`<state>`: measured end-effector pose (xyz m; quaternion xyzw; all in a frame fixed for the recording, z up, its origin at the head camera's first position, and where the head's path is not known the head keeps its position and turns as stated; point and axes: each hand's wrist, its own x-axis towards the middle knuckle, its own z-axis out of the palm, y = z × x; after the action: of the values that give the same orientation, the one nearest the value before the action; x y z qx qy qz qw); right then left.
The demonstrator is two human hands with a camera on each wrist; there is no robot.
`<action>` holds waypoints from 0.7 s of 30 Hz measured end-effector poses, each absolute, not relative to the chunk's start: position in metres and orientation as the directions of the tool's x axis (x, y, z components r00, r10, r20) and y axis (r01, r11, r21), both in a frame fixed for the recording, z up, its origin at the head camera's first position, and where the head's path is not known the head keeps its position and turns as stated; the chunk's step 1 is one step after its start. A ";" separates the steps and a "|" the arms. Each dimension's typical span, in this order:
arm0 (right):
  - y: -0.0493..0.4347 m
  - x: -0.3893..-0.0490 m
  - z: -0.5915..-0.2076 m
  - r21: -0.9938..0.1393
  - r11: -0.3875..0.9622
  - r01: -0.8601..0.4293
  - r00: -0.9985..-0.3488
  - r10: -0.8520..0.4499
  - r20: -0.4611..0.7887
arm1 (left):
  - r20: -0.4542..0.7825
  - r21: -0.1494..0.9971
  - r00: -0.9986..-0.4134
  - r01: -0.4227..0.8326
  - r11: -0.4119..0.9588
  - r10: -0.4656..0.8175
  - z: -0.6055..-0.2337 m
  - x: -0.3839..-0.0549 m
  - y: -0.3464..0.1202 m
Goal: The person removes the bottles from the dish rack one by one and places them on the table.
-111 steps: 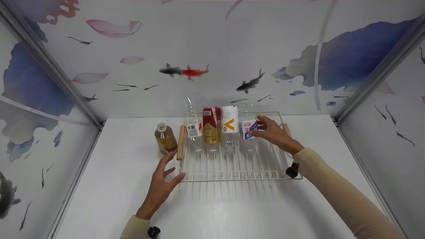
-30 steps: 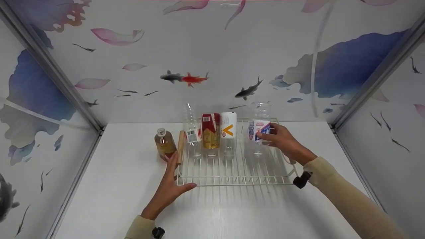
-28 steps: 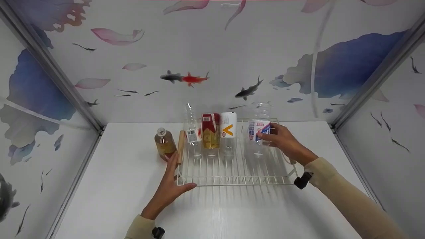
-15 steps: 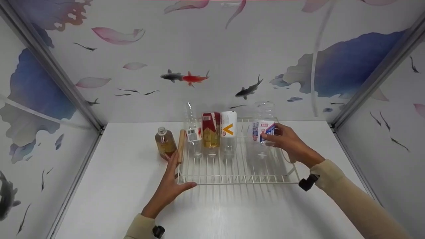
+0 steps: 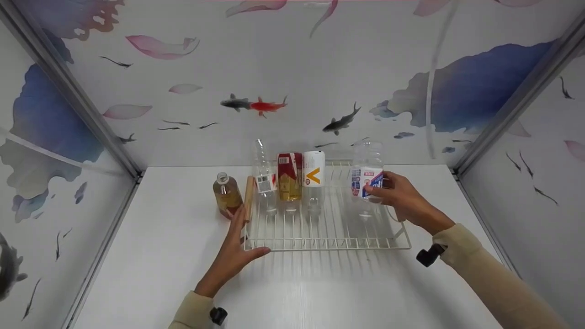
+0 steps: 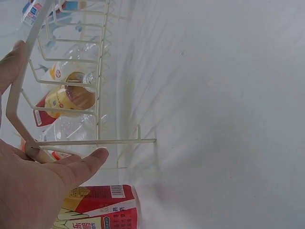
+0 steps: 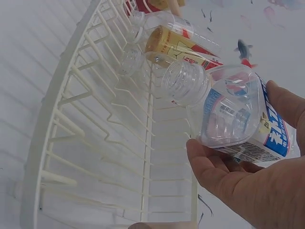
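My right hand (image 5: 404,198) grips a clear plastic bottle (image 5: 359,176) with a blue, pink and white label, held upside down over the right part of a cream wire rack (image 5: 327,249). In the right wrist view its uncapped neck (image 7: 183,83) points down toward the wires. My left hand (image 5: 231,253) rests at the rack's front left corner, thumb along the front rail and index finger straight along the side. Upside down in the rack stand a slim clear bottle (image 5: 264,183), a red-and-gold labelled bottle (image 5: 290,178) and a white-labelled bottle (image 5: 314,169).
Left of the rack, near my left fingertips, an open amber bottle (image 5: 227,196) stands upright. A wooden handle (image 5: 249,198) runs along the rack's left side. Patterned white walls (image 5: 292,59) with painted fish close off the table (image 5: 301,292) behind and at both sides.
The gripped bottle has shifted right with my right hand, leaving a gap beside the white-labelled bottle. My left hand has moved in onto the rack's corner since the earliest frame.
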<state>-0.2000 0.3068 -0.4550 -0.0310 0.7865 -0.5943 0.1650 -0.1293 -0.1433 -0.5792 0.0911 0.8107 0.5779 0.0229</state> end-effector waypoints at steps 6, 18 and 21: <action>0.305 -0.198 -0.458 -0.941 0.303 0.151 -0.941 -0.247 -0.231 | 0.066 0.948 -0.982 0.117 0.296 0.175 -0.582 -0.128 -0.144; 0.300 -0.200 -0.458 -0.945 0.297 0.140 -0.937 -0.269 -0.223 | 0.068 0.947 -0.982 0.119 0.298 0.175 -0.578 -0.127 -0.142; 0.298 -0.202 -0.458 -0.940 0.313 0.135 -0.935 -0.275 -0.225 | 0.068 0.945 -0.983 0.118 0.306 0.170 -0.579 -0.126 -0.143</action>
<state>-0.2017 0.2977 -0.4582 -0.0443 0.7911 -0.5844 0.1752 -0.1261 -0.1427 -0.5790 0.0891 0.8077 0.5824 0.0223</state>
